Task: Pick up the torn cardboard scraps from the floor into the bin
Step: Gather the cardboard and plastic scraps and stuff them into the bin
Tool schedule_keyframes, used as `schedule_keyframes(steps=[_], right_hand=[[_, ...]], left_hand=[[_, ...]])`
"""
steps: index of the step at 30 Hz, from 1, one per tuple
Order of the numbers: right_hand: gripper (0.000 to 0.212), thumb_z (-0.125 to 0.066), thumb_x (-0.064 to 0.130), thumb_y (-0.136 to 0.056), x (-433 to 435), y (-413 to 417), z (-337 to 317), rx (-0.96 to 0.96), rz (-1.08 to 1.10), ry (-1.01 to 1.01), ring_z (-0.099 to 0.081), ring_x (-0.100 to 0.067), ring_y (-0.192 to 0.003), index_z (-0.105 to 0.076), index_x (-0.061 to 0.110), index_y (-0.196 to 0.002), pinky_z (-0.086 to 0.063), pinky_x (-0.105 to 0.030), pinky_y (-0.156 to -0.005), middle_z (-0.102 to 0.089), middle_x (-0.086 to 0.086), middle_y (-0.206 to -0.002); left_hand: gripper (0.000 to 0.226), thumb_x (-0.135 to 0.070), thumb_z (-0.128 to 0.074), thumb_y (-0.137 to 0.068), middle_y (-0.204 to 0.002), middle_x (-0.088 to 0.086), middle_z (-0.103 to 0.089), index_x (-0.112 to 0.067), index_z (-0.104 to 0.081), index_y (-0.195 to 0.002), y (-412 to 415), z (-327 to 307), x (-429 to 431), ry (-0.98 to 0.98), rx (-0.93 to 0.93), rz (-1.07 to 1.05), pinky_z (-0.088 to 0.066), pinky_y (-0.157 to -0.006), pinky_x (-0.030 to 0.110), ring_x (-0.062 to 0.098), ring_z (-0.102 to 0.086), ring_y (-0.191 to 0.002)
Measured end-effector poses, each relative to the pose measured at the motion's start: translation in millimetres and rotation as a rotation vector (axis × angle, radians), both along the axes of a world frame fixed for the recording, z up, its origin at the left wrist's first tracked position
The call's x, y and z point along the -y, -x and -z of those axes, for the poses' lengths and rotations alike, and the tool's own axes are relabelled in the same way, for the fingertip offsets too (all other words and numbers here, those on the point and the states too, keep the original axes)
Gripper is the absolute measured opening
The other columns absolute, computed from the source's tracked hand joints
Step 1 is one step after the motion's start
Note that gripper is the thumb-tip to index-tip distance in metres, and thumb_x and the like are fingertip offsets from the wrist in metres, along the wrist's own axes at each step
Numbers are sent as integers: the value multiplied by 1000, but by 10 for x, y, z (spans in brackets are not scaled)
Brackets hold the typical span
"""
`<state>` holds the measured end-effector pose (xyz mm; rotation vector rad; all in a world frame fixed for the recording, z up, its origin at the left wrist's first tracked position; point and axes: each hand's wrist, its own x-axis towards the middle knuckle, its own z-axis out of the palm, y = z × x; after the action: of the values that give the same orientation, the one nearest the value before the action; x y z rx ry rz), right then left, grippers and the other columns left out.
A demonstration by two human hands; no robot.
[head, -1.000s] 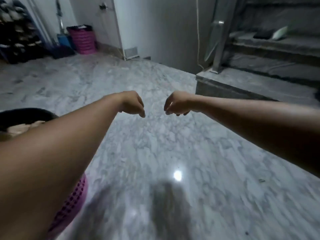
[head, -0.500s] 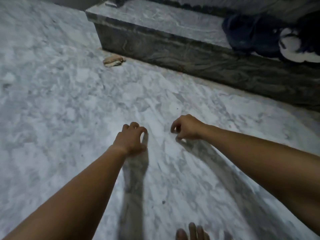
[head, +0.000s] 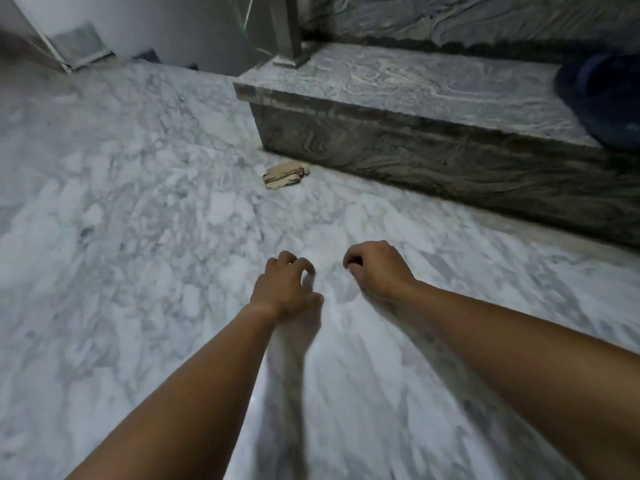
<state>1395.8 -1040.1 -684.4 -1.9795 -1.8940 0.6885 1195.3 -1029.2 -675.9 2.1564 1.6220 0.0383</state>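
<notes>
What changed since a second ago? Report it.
The view swung from the room, with a pink bin at the left edge, down to the floor beside the step. A cardboard scrap came into sight. The left hand and right hand remain empty, curled, touching nothing.

One torn cardboard scrap (head: 285,174) lies flat on the marble floor (head: 121,220), tan/beige w/ ragged edges and pale streaks across its face. It sits just beside the base of the grey stone step (head: 398,147), near the step's left corner; whether it's touching can't be told. No bin in view.
</notes>
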Motion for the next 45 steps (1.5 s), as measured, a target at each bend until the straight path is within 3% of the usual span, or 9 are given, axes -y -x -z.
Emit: schedule_keyframes(steps=[7,11,14,23,28,31,37,41,45], right_hand=[[17,-53,15,-96,-460,288,435,-86,172,-324,-59,-20,-90,-68,23,-102,-50,-35,-80,-65,2,-97],[16,-53,19,-98,-537,246,521,-60,142,-373,-59,-19,-87,-66,28,-104,-51,-35,-78,-63,8,-100],[16,-53,20,-98,-524,253,506,-50,142,-389,-59,-18,-85,-66,27,-104,-51,-33,-78,-63,8,-99],[13,-52,16,-98,-451,320,437,-41,188,-328,-55,-18,-80,-62,25,-96,-48,-31,-70,-58,4,-88],[17,-48,8,-93,-148,591,303,70,166,-224,-56,-23,-74,-57,23,-90,-51,-39,-68,-56,-1,-83],[24,-48,0,-85,32,793,231,90,158,-126,-55,-23,-72,-54,23,-86,-51,-37,-64,-55,0,-81],[24,-55,5,-81,64,1158,27,-123,129,107,-66,-20,-80,-69,26,-82,-56,-30,-72,-69,3,-88],[24,-56,11,-77,167,1356,58,-104,121,113,-68,-19,-79,-68,31,-72,-57,-36,-80,-70,9,-83],[23,-54,9,-79,301,1432,85,-68,86,34,-67,-21,-81,-69,26,-81,-55,-35,-78,-71,5,-86]], left_hand=[[44,-40,-61,-88,-139,4,-44,-25,-54,-129,47,258,-1573,-349,231,-139,-48,-96,42,27,-51,-120],[72,-50,-55,-91,-163,2,-13,-32,-24,-152,-204,292,-2361,-264,66,-83,-34,-110,50,29,-20,-146],[53,-49,-45,-95,-150,7,-39,-29,-39,-143,-286,368,-2479,-341,-123,-29,-39,-99,49,35,-34,-134],[21,-15,-48,-92,-99,6,-63,-14,-68,-98,-62,187,-1620,-542,-259,46,-38,-77,38,26,-54,-95],[11,-20,-45,-88,-106,4,-49,-17,-53,-95,299,294,-523,-482,87,50,-43,-85,41,25,-48,-98],[5,-16,-41,-93,-92,-2,-52,-16,-46,-96,437,141,-90,-390,211,-23,-41,-72,15,13,-50,-83],[56,-6,-59,-80,-91,4,-58,-19,-41,-131,1138,-111,382,-236,367,-584,-45,-70,34,29,-58,-83],[8,-23,-65,-76,-76,-6,-58,-29,-63,-71,1310,-21,872,-132,378,-484,-39,-60,22,14,-59,-73],[5,-34,-71,-78,-82,-10,-56,-39,-73,-76,1203,86,976,-166,390,-493,-38,-62,20,6,-55,-75]])
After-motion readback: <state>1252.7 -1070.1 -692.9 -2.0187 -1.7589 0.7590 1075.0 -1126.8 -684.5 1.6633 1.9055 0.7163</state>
